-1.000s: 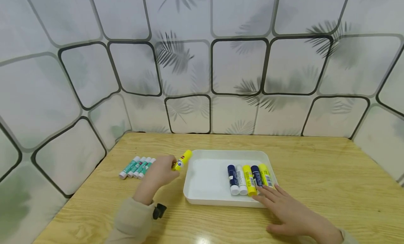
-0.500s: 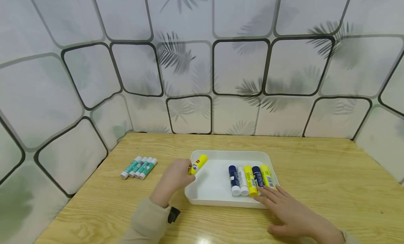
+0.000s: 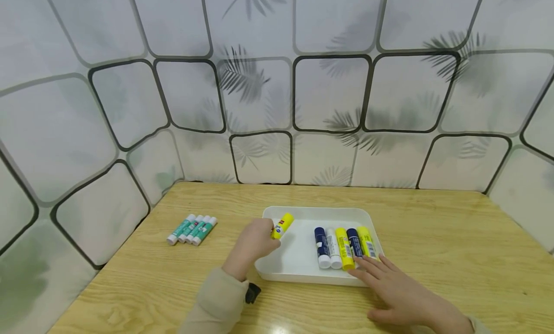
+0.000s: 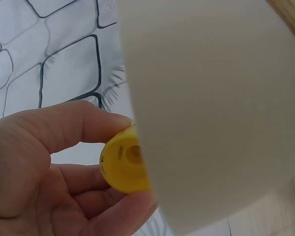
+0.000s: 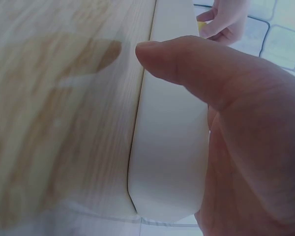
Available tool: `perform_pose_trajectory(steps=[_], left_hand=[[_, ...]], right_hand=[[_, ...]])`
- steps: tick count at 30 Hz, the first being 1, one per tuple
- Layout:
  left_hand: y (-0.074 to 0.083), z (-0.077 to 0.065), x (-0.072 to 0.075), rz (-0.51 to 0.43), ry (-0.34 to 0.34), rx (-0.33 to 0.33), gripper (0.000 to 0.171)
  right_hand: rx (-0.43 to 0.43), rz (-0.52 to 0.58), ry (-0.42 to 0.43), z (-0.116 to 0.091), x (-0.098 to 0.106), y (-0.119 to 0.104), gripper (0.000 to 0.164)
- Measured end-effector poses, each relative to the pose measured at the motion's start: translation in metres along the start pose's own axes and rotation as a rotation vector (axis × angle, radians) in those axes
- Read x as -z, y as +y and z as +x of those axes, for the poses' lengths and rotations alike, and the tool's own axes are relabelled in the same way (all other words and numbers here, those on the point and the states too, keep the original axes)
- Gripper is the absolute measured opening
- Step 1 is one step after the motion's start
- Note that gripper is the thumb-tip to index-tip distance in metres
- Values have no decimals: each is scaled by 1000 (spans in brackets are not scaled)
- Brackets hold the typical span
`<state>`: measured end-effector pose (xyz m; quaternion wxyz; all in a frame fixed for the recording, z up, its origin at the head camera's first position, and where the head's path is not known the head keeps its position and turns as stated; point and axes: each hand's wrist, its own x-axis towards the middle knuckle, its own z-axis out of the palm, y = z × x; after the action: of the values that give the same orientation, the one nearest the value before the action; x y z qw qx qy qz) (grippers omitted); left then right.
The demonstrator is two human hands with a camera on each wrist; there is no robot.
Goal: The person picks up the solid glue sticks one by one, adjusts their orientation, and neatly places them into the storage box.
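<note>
My left hand (image 3: 258,240) pinches a yellow glue stick (image 3: 283,225) between thumb and fingers, tilted above the left part of a white tray (image 3: 290,271). In the left wrist view the stick's round yellow end (image 4: 120,167) points at the camera, and a pale surface hides the rest. Side by side in the tray's right half lie a navy glue stick (image 3: 321,246), a white one (image 3: 333,247), a yellow one (image 3: 344,247), another navy one (image 3: 354,241) and another yellow one (image 3: 366,240). Fingers spread, my right hand (image 3: 396,290) reaches over the tray's front right corner.
Several green-and-white glue sticks (image 3: 192,229) lie in a row on the wooden table (image 3: 130,281), left of the tray. A patterned fabric backdrop (image 3: 259,103) rises behind the table's far edge and along its sides.
My left hand has moved right with the yellow glue stick, from beside the tray's left edge to over the tray. The right hand stays in place.
</note>
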<state>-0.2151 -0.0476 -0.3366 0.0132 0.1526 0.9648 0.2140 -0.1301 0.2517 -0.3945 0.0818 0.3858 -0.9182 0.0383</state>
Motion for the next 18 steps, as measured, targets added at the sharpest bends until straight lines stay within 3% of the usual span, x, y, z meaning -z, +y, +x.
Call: perform_pose_trajectory(steps=[8, 18], left_hand=[[-1, 3, -6, 7, -6, 23, 15], [0, 4, -13, 72, -85, 54, 18]], right_hand=[[-6, 11, -14, -1, 0, 0, 70], [-19, 13, -17, 0, 1, -1, 69]])
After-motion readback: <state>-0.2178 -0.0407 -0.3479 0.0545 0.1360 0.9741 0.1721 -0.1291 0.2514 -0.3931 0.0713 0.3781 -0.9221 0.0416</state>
